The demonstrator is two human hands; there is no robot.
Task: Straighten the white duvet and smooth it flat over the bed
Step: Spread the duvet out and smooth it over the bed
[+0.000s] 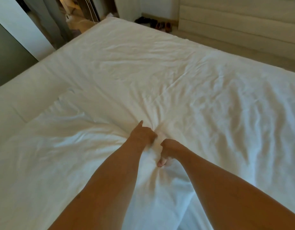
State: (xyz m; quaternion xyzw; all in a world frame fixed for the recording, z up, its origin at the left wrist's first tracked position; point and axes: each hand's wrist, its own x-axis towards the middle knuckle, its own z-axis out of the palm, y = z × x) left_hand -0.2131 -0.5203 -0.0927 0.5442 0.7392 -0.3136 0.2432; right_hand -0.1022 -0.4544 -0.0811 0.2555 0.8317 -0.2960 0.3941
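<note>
White duvet [176, 75] lay spread over most of the bed [15, 103], creased all across, with a raised bunch of cloth in its nearer middle. Both hands were on that bunch, close together. The left hand [143, 136] had its grip curled round the fold with the forefinger sticking out. The right hand [169, 151] pinched the same fold from the other side, fingertips tucked under.

The step in hand looked like gathering or tugging the cover to shift it (the filling may have been lumped there, though that could not be seen). On the left a strip of bed showed uncovered, so the duvet probably wanted drawing that way. The next move would call for pulling the bunch out flat, then sweeping open palms outward over the wrinkles. The chief hindrance seemed to be the ridge that the hold itself raised.

Shoes [160, 24] stood on the floor beyond the far edge, beside a panelled wall [234, 22], well apart from the work.
</note>
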